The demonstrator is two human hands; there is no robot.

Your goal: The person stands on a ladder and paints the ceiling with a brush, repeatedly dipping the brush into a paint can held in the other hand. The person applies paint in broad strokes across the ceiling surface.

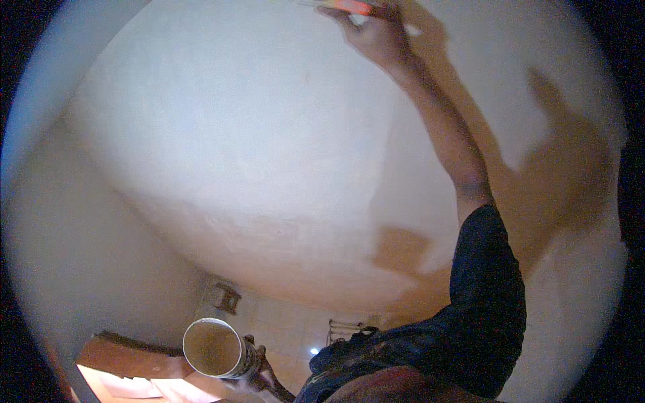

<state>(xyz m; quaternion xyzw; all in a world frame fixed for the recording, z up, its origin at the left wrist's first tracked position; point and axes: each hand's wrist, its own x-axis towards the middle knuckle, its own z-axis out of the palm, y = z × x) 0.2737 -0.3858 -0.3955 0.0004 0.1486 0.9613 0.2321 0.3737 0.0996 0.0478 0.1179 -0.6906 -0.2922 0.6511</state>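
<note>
My raised right arm reaches across a pale wall (255, 121) to the upper edge of the view. There my right hand (383, 37) grips a paintbrush (353, 7) by its orange-red handle. The brush's pale end touches or nearly touches the wall and is partly cut off by the picture's edge. Low down, my left hand (259, 373) is wrapped around the side of a round paint bucket (246, 356) with a white rim. The bucket tilts its mouth toward me, and its inside looks beige-brown; how full it is I cannot tell.
Another wall (74, 221) meets the painted one at a corner on the left. Below lie a tiled floor (275, 316), a small brown object (226, 299) near the corner, a metal rack-like frame (342, 327), and a brown piece of furniture (127, 356) with a brightly lit part.
</note>
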